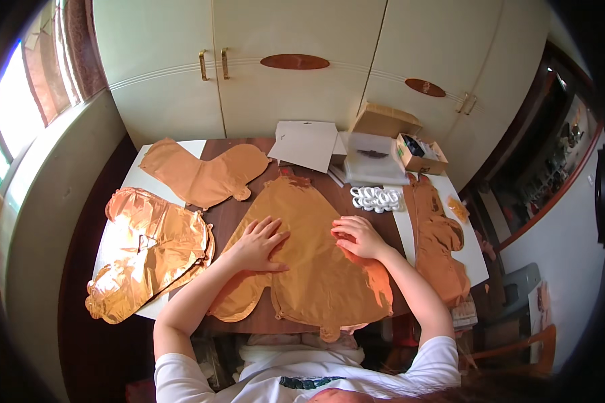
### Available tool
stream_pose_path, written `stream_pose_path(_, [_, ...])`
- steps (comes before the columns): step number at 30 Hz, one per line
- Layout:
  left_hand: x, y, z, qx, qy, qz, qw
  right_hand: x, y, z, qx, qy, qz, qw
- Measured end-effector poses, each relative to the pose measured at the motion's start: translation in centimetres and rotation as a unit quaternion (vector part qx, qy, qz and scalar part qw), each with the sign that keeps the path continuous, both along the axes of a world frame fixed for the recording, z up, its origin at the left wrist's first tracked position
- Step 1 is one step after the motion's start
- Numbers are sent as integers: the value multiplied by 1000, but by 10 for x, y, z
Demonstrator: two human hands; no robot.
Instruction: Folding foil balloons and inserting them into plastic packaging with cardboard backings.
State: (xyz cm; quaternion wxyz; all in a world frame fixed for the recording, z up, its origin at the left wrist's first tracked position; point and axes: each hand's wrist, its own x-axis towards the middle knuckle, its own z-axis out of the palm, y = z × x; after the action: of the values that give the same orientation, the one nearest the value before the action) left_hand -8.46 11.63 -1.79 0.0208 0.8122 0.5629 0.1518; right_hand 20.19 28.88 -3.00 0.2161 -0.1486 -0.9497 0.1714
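A large flat foil balloon [312, 275], copper-gold and uninflated, lies spread over the middle of the table, its small tab toward me. My left hand [257, 246] rests on its left part, palm down with fingers spread. On the balloon's right edge sits my right hand [360, 238], its fingers slightly bent and apart from the thumb, gripping nothing that shows. Left of my left forearm lies a shiny crumpled foil balloon [151, 245]. Beyond it is a smoother flat one [205, 173]. Another folded copper foil balloon [437, 242] lies right of my right hand.
White ring-shaped pieces [376, 199] lie in a cluster at the back right. Behind them are clear plastic sleeves [373, 158], a small open box [421, 161] and a white card [304, 144]. Cabinets [296, 101] stand behind the brown table [249, 209].
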Motion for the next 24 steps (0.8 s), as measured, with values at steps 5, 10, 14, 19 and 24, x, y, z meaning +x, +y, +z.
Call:
stream_pose_path(5, [-2,0,-1,-8,3,6,1000,-15,0,18,39,-78,-94,992])
stream_pose_path(10, [-3,0,-2,-13,6,2,1000,-40,12,25,-47,-193,-191,961])
stream_pose_path(14, [-2,1,-2,-15,12,4,1000,-51,24,31,-152,-250,-202,935])
stream_pose_path(19, [-2,0,-2,-20,15,8,1000,-56,25,32,-101,-280,-180,938])
stream_pose_path(24, [-1,0,-5,-23,7,5,1000,-49,24,38,-352,-212,-196,891])
